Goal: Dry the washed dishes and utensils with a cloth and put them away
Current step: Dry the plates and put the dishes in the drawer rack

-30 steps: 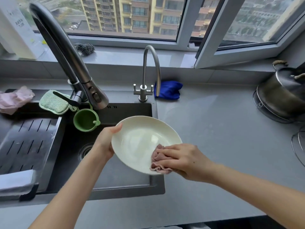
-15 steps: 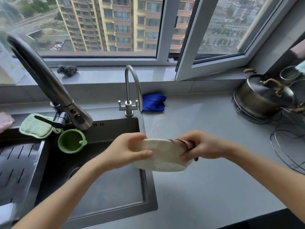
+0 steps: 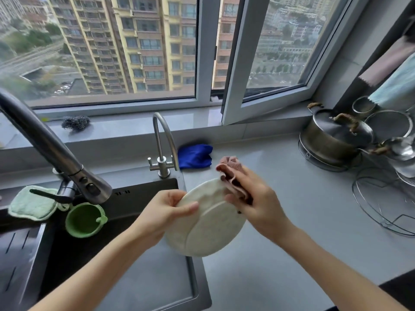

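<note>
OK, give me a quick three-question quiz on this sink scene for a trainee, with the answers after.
1. True or false: the plate shows its underside to the camera.
2. Which hand holds the pink cloth? A) the left hand B) the right hand C) neither
3. Fill in: the blue cloth lies on the counter just right of the small ____.

Key
1. True; its foot ring is in view, and the left hand grips its rim.
2. B; the right hand presses the cloth on the plate's upper edge.
3. Tap.
</note>
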### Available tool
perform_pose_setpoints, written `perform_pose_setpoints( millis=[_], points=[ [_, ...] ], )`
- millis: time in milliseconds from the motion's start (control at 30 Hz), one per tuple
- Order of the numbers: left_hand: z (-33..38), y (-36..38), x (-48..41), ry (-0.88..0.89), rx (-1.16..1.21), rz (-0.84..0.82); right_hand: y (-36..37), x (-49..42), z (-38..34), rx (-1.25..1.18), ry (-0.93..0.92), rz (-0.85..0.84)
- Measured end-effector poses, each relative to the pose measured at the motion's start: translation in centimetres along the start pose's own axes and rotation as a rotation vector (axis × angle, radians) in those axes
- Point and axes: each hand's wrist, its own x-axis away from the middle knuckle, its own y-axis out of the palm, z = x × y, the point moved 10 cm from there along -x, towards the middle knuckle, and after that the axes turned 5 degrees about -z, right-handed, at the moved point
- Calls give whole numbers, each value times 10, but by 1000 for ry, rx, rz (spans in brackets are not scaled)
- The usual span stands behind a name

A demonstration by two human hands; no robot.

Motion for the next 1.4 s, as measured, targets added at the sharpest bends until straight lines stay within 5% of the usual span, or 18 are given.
perform_pose_setpoints(
  millis=[133,367,567,700,767,900,1167,1300,1400],
  points=[
    [8,1,-3,83,100,58,46,13,-25,343,-15,74],
    [34,10,0,212,163,117,4,-16,-37,293,3,406],
    [56,2,-1,237,210,182,1,-24,88,-552,631,280],
    [59,8,-5,197,269,183,3,5,99,-608,781,389],
    [60,16,-8,179,294,183,-25,0,76,-359,710,498],
    [62,32,-21,143,309,210,-47,-15,-23,213,245,593],
    [50,41,-35,70,440,186,2,62,-53,616,-207,453],
    [57,56,-31,91,446,147,-28,95,-3,527,-126,534],
    [60,72,-28,110,434,146,-72,95,47,51,122,615]
  ],
)
